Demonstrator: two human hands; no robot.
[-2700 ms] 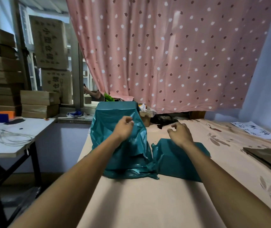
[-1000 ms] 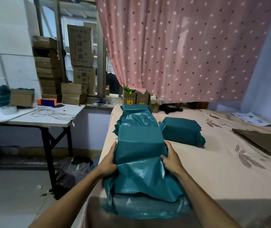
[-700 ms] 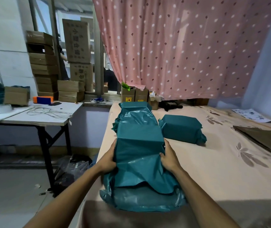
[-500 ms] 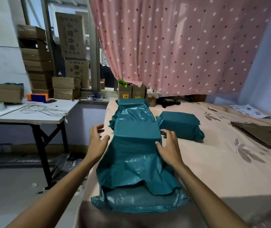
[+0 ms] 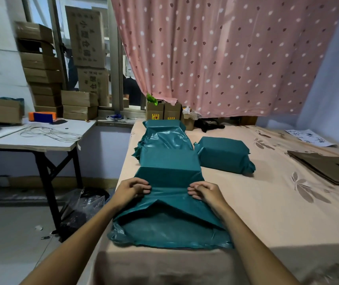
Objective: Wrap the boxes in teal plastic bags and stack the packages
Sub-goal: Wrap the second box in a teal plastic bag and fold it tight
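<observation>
On the bed [image 5: 287,212], both hands pinch the boxed teal bag [image 5: 168,171]

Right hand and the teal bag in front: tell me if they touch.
Touching. The head view shows the right hand with its fingers curled onto the loose flap of the teal bag, pinching the plastic; no gap shows between them.

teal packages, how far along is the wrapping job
Done: one wrapped package lies closed on the bed. In hand: the left hand and right hand pinch the open bag below the near box. Left: closing it, finishing the loosely bagged far box, stacking.
</observation>
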